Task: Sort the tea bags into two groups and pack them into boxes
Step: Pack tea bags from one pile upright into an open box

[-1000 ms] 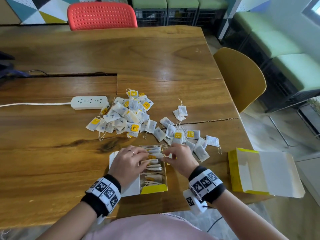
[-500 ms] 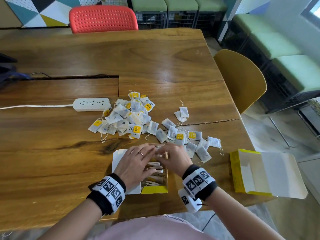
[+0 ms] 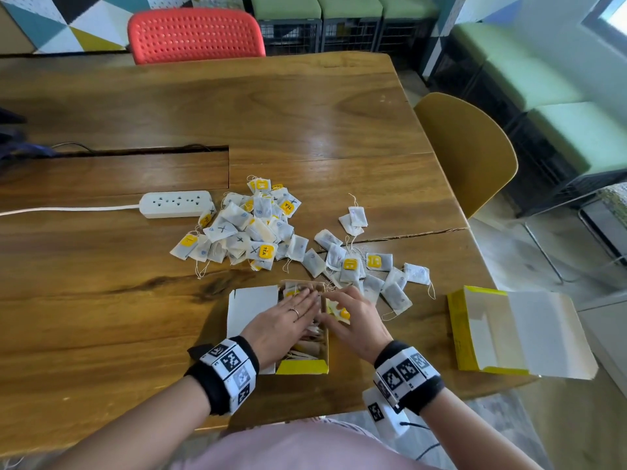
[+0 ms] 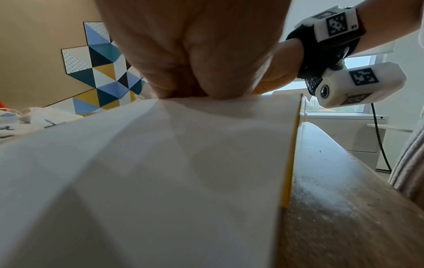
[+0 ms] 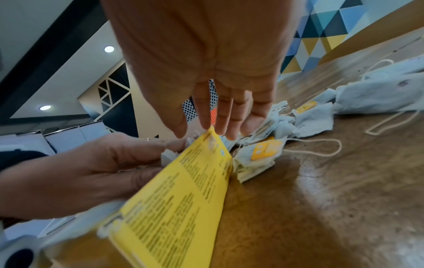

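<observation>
The open yellow box (image 3: 302, 366) sits on the tabletop (image 3: 101, 317) at the near edge, directly before the person, with tea bags packed upright inside it. The left hand (image 3: 283, 322) lies flat over the box's contents, fingers straight and together, palm down. The right hand (image 3: 356, 320) rests at the box's right wall, fingers extended toward the left hand's fingertips; the right wrist view shows its fingers (image 5: 226, 116) straight and touching the top edge of the yellow printed wall (image 5: 183, 190). Neither hand is seen pinching anything.

Just beyond the box, loose tea bags lie in two groups: a larger heap (image 3: 251, 228) to the left, several marked with an X, and a smaller spread (image 3: 369, 269) to the right, near the right hand. A second yellow box (image 3: 509, 334) lies open at the right edge of the tabletop, well apart from the hands. A white power strip (image 3: 176, 204) lies beside the larger heap. A red chair (image 3: 195, 33) stands at the far side, a yellow chair (image 3: 471, 154) at the right.
</observation>
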Motion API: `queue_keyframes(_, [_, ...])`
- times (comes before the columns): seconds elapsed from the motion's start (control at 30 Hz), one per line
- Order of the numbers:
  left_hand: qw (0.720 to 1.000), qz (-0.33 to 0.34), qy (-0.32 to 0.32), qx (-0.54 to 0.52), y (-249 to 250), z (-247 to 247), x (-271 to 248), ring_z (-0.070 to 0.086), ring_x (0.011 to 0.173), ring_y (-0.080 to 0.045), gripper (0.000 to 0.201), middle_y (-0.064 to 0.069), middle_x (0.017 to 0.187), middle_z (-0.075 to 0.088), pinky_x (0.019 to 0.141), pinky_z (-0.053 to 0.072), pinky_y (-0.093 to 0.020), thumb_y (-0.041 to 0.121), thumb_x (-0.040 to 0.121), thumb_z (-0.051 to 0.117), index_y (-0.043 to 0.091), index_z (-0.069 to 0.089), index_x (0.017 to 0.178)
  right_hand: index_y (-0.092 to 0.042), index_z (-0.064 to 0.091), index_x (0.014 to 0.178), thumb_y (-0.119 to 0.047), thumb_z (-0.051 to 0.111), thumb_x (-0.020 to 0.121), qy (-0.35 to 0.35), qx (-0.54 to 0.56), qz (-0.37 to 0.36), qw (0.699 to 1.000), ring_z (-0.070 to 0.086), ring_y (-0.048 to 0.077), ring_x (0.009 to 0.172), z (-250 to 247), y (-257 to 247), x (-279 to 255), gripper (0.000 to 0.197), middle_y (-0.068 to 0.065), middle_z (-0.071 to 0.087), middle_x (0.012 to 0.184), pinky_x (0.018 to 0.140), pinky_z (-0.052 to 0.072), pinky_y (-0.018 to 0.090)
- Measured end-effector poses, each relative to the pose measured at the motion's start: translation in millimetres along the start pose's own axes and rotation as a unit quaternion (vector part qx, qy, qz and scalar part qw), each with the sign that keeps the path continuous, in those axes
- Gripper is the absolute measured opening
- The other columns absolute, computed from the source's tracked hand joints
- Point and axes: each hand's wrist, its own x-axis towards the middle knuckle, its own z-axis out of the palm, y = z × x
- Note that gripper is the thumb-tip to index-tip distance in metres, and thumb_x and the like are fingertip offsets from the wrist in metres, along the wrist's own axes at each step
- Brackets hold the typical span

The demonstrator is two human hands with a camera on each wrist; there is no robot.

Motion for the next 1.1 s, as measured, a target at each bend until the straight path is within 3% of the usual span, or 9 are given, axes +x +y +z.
queue_keyframes(0.1, [0.998, -0.018, -0.030, -0.045, -1.4, -4.7, 4.0, 0.056, 0.124, -0.021, 0.050, -0.010, 0.135, 0.057, 0.098, 0.048, -0.035, 0.026, 0.091, 0.034, 0.008, 0.058, 0.131, -0.016, 0.061, 0.121, -0.031, 0.068, 0.086, 0.010, 0.000, 0.015, 1.000, 0.055, 0.010, 0.089, -2.9, 4.9, 0.0, 0.039, -0.002, 0.056, 0.108, 0.076, 0.042, 0.016])
queue_keyframes(0.23, [0.981, -0.079, 0.029, -0.172, -8.6, -24.6, -0.4, 0.050, 0.128, -0.014, 0.047, -0.003, 0.140, 0.053, 0.106, 0.041, -0.028, 0.039, 0.097, 0.044, 0.012, 0.056, 0.134, -0.015, 0.064, 0.110, -0.025, 0.067, 0.087, 0.052, 0.010, 0.062, 0.997, 0.058, 0.009, 0.085, -16.7, 27.7, 7.2, 0.025, -0.006, 0.056, 0.099, 0.068, 0.038, 0.005])
queue_keyframes(0.37, [0.932, -0.220, 0.111, -0.264, -23.7, -32.6, -24.4, 0.054, 0.115, -0.007, 0.042, 0.010, 0.127, 0.056, 0.097, 0.047, -0.031, 0.043, 0.097, 0.040, 0.019, 0.060, 0.125, -0.014, 0.063, 0.114, -0.024, 0.060, 0.090, 0.078, -0.011, 0.145, 0.986, 0.057, 0.012, 0.091, -38.1, 56.9, 29.6, 0.026, -0.001, 0.058, 0.106, 0.081, 0.049, 0.027])
queue_keyframes(0.53, [0.881, -0.362, 0.117, -0.281, -32.1, -28.6, -59.5, 0.046, 0.112, 0.003, 0.027, 0.021, 0.124, 0.046, 0.093, 0.042, -0.029, 0.046, 0.093, 0.040, 0.041, 0.052, 0.116, -0.015, 0.059, 0.123, -0.030, 0.060, 0.091, 0.042, -0.064, 0.163, 0.984, 0.057, 0.019, 0.101, -45.2, 56.2, 73.7, 0.036, 0.003, 0.055, 0.120, 0.085, 0.048, 0.032])
queue_keyframes(0.67, [0.851, -0.424, 0.105, -0.291, -29.3, -27.3, -78.5, 0.047, 0.111, -0.002, 0.034, 0.030, 0.122, 0.042, 0.094, 0.038, -0.029, 0.017, 0.091, 0.060, 0.041, 0.052, 0.115, -0.017, 0.045, 0.135, -0.059, 0.063, 0.079, -0.036, -0.105, 0.221, 0.969, 0.042, 0.026, 0.124, -32.9, 42.9, 100.4, 0.072, 0.007, 0.039, 0.135, 0.099, 0.043, 0.046])
queue_keyframes(0.73, [0.841, -0.448, 0.101, -0.285, -28.1, -24.9, -84.3, 0.049, 0.113, -0.009, 0.039, 0.021, 0.123, 0.047, 0.097, 0.039, -0.033, 0.009, 0.088, 0.063, 0.034, 0.055, 0.117, -0.018, 0.041, 0.137, -0.059, 0.071, 0.070, -0.078, -0.138, 0.232, 0.960, 0.034, 0.030, 0.129, -28.7, 34.8, 106.5, 0.084, 0.011, 0.030, 0.139, 0.102, 0.042, 0.046])
queue_keyframes(0.9, [0.817, -0.484, 0.100, -0.297, -21.4, -24.0, -85.7, 0.050, 0.117, -0.016, 0.036, 0.006, 0.128, 0.050, 0.098, 0.042, -0.038, 0.008, 0.087, 0.065, 0.031, 0.057, 0.114, -0.018, 0.048, 0.120, -0.024, 0.078, 0.073, -0.107, -0.123, 0.247, 0.955, 0.047, 0.029, 0.114, -26.4, 33.2, 108.8, 0.056, 0.012, 0.038, 0.128, 0.093, 0.048, 0.036])
queue_keyframes(1.03, [0.818, -0.474, 0.123, -0.302, -20.2, -24.6, -84.6, 0.055, 0.106, -0.015, 0.043, 0.020, 0.122, 0.048, 0.085, 0.048, -0.034, 0.008, 0.086, 0.065, 0.042, 0.054, 0.111, -0.011, 0.048, 0.117, -0.023, 0.075, 0.076, -0.130, -0.112, 0.256, 0.951, 0.054, 0.022, 0.108, -34.6, 34.0, 110.9, 0.051, 0.007, 0.056, 0.114, 0.084, 0.049, 0.027])
queue_keyframes(1.1, [0.818, -0.468, 0.129, -0.307, -22.2, -26.0, -83.6, 0.057, 0.099, -0.016, 0.047, 0.028, 0.124, 0.044, 0.074, 0.049, -0.032, 0.008, 0.085, 0.066, 0.046, 0.052, 0.110, -0.011, 0.053, 0.100, -0.024, 0.071, 0.077, -0.142, -0.110, 0.273, 0.945, 0.059, 0.019, 0.093, -39.5, 36.2, 111.3, 0.032, 0.004, 0.060, 0.099, 0.074, 0.050, 0.023])
